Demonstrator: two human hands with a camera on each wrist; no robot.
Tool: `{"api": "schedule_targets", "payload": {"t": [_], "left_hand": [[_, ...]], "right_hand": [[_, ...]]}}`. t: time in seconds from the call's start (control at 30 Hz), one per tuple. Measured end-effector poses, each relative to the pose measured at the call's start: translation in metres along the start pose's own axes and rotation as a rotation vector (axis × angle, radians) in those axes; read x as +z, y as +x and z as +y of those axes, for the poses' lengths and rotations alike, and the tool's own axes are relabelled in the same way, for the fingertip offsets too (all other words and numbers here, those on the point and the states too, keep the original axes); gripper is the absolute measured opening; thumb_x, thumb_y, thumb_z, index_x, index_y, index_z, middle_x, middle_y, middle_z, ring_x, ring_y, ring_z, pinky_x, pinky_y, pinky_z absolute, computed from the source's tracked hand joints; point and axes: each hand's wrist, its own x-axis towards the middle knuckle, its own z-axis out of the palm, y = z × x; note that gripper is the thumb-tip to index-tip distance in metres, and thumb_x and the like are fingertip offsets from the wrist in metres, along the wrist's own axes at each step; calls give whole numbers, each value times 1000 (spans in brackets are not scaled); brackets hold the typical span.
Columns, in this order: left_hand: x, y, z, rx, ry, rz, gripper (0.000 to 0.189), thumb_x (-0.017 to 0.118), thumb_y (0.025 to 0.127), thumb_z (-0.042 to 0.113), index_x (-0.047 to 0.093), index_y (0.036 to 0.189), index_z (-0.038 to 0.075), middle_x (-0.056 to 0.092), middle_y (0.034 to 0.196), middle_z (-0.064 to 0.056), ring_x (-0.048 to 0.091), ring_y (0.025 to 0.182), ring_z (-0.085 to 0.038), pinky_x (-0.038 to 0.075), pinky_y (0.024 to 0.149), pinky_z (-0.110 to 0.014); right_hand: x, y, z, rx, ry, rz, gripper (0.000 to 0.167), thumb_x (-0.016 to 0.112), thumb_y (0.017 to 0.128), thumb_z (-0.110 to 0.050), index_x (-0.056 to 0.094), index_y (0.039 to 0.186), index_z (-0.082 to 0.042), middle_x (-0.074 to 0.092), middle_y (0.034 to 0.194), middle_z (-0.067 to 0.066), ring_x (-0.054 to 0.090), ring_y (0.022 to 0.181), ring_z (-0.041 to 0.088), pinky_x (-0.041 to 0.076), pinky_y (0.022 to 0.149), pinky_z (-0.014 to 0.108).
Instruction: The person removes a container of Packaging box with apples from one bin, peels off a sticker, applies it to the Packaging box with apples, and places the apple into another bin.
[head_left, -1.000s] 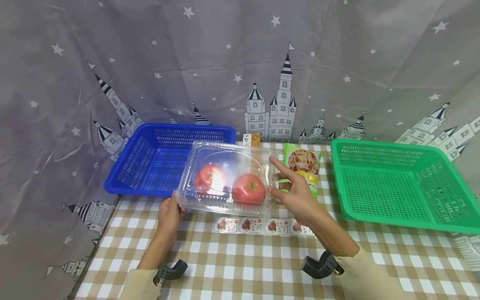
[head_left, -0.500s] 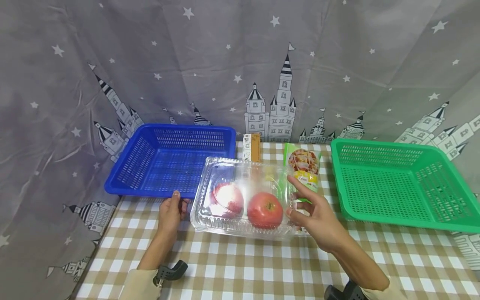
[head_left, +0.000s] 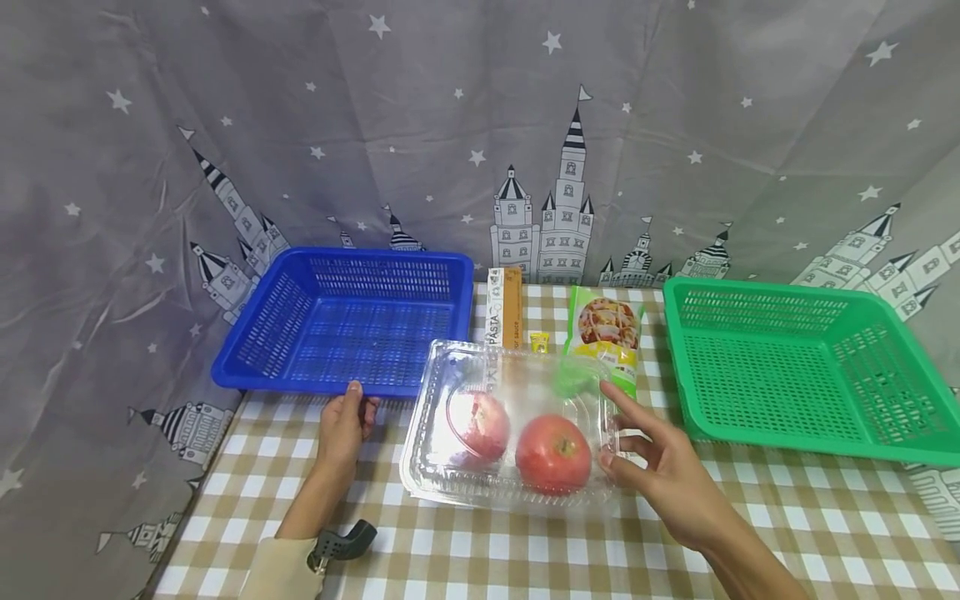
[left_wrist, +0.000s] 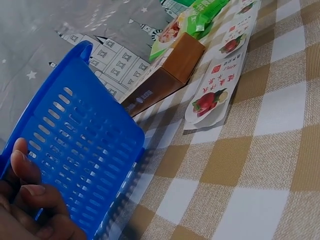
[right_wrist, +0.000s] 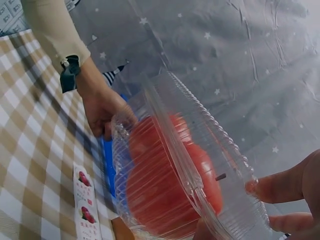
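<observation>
A grey castle-print curtain [head_left: 420, 108] fills your upper frame; the checked worktop [head_left: 420, 554] spans the lower. At right lies the green basket [head_left: 772, 392]; at left, the blue basket [head_left: 360, 342], its near rim gripped by your left hand [head_left: 345, 427]. At lower centre, the clear container [head_left: 512, 433] has its right edge pinched by your right hand [head_left: 663, 467]. It partly covers the food bag [head_left: 606, 333] and pasta box [head_left: 511, 308], centre. The label strip [left_wrist: 220, 77] shows at upper right of the left-wrist view. The container holds two red apples [head_left: 553, 458]; a yellow sachet [head_left: 539, 342] lies just above.
</observation>
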Motion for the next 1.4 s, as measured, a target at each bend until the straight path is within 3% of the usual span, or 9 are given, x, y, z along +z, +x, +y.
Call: {"api": "schedule_targets", "payload": {"t": [0.13,0.37,0.57,0.77,0.87,0.97,1.1,1.27,1.4], "left_hand": [[-1,-2,1,-5,-1,-3,49,38,107,30,63,77,0,49,59,3,38,51,-6,31,45,-19],[-2,-3,1,-13,29,3,49,38,107,31,62,79,-2,49,60,4,39,52,-6,32,46,-19],[-1,-4,3,-20,-4,-10,49,39,107,30,63,77,1,49,60,4,40,53,-5,33,46,-18],[0,-3,0,-3,-7,-10,51,39,107,32,63,79,-2,50,60,3,41,52,-5,34,46,-19],[0,-2,0,8,-7,-18,51,38,107,33,63,80,-3,50,61,3,42,53,-6,35,47,-19],[1,-2,1,13,-8,-26,52,38,107,34,62,81,-4,50,61,3,42,54,-6,35,48,-19],[2,-3,1,18,-11,-46,53,34,108,35,62,81,-1,49,62,2,42,54,-6,35,48,-19],[3,-6,-1,80,-28,-128,64,20,108,39,63,82,0,50,61,2,41,51,-6,31,46,-20],[5,-7,-10,217,28,-244,79,8,107,43,61,86,-13,50,60,-4,39,48,-10,26,43,-27]], "right_hand": [[-3,-10,4,-5,4,-18,76,65,89,7,34,154,-17,39,124,26,59,102,27,57,73,38],[-5,-27,12,79,31,-1,79,67,87,5,33,154,-19,38,127,24,59,101,24,57,75,41],[-6,-39,19,76,8,-30,75,69,88,2,35,153,-15,40,126,24,60,100,22,57,74,39],[-10,-47,32,13,-3,-104,73,66,90,2,32,154,-10,41,133,19,60,101,21,57,75,40],[-11,-50,43,-26,2,-129,73,65,90,4,31,153,-8,45,136,8,61,100,20,57,74,38],[-10,-54,55,-88,-11,-143,73,66,89,5,30,152,-3,50,132,1,62,98,19,57,71,35],[-7,-57,68,-130,-58,-118,74,69,85,6,34,150,0,47,141,-1,61,99,16,56,72,31],[-3,-59,77,-25,-67,-94,76,73,83,0,37,150,-3,36,150,15,59,101,17,55,79,31],[1,-60,82,132,-34,-90,79,74,83,-3,34,151,-3,35,143,30,62,99,23,55,80,33]]}}
